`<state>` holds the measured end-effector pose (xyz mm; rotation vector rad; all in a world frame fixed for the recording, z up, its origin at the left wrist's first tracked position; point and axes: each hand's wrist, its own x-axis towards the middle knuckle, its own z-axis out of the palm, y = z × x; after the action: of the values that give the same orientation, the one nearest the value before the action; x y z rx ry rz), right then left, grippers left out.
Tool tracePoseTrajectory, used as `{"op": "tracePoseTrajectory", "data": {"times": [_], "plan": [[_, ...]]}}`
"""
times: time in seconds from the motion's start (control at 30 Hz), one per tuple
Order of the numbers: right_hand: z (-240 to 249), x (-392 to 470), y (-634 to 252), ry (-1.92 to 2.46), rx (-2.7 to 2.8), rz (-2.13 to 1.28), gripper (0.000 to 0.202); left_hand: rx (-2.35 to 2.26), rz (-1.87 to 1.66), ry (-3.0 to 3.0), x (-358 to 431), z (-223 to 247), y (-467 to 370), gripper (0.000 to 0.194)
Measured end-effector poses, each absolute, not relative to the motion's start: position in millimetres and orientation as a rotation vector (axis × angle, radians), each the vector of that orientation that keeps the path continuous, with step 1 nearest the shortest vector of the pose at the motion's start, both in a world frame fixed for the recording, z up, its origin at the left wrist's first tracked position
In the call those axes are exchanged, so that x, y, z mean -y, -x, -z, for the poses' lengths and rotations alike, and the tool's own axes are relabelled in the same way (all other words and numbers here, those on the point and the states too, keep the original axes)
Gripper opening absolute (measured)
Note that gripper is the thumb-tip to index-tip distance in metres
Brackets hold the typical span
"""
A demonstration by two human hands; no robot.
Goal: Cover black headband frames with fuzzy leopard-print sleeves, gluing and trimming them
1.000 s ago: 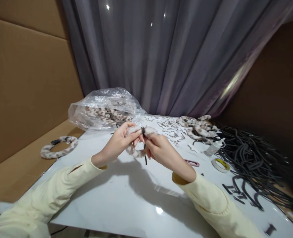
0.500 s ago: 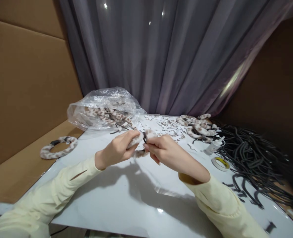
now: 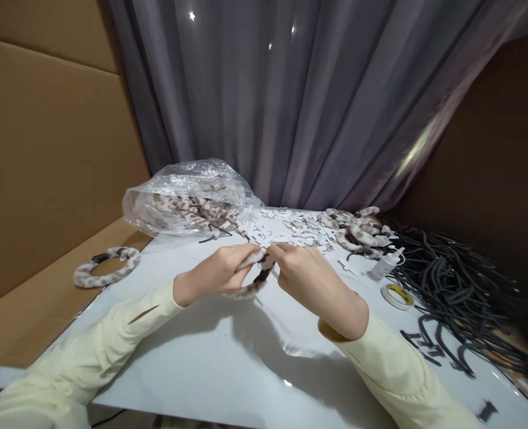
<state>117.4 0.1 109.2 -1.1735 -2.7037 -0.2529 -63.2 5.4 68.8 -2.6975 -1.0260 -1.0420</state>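
Note:
Above the middle of the white table, a spotted plush ring [image 3: 247,291] with a dark section is held between both hands. My left hand [image 3: 217,271] is closed around its pale furry part. The fingers of my right hand [image 3: 306,274] are pinched on the ring close to the left fingertips, beside the dark section; the exact grip is partly hidden behind the knuckles. A similar spotted plush ring [image 3: 107,278] lies to the left, across the table edge and the cardboard.
A clear plastic bag [image 3: 192,179] of spotted plush strips stands at the back left. Small scraps [image 3: 306,229] litter the back. On the right are finished-looking plush rings [image 3: 366,229], a white squeeze bottle [image 3: 384,265], a tape roll [image 3: 397,297] and a heap of black tubes [image 3: 460,280].
My right hand has turned, its back now facing up more, and has shifted slightly. More of the ring's lower curve and dark section shows below the hands.

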Motion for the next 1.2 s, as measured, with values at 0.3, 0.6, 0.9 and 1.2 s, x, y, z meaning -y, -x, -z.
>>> {"op": "tracePoseTrajectory", "data": {"times": [0.3,0.6,0.9,1.2], "plan": [[-107,-21,-121,1.051,2.611,-0.052,0.030,1.273,1.250,3.068,6,-83,63,0.019],[-108,-30,-127,0.758,2.595,-0.591,0.038,1.265,1.365,3.125,12,-81,58,0.013],[-112,-45,-135,0.692,2.708,-0.962,0.036,1.305,1.457,3.112,9,-75,56,0.019],[-125,-15,-138,1.011,2.206,-0.199,0.021,1.893,2.016,2.878,1,-81,49,0.023]]}}
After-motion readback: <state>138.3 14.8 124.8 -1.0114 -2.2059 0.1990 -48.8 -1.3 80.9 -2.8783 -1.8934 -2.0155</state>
